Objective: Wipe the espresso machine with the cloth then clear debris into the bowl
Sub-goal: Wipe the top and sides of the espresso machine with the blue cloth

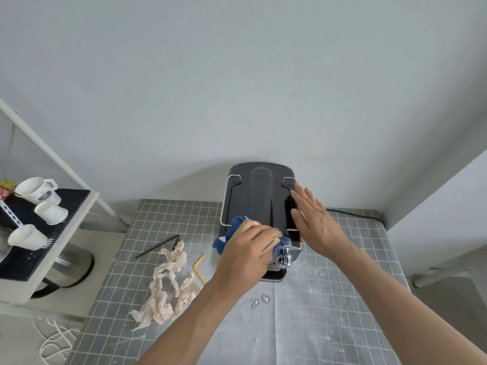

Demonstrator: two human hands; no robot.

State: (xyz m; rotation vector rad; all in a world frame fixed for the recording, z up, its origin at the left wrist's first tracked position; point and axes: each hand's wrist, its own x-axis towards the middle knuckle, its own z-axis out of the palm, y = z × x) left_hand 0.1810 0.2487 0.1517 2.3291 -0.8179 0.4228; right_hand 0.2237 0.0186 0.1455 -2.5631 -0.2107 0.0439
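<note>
A: What colour is the espresso machine (259,198)?
B: Glossy black with chrome trim; the cloth (232,233) on it is blue.
A: The table (329,299)?
B: Grey with a white grid. Beige crumpled paper (168,285), 1 yellow straw (199,268), 3 white cups (39,191).

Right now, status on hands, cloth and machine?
Left hand shut on cloth, wiping machine front. Right hand open, flat on machine's right side. Tissue, straws still on table; no bowl visible.

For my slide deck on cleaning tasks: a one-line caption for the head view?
Left hand wipes the espresso machine with a blue cloth while the open right hand steadies it.
</note>
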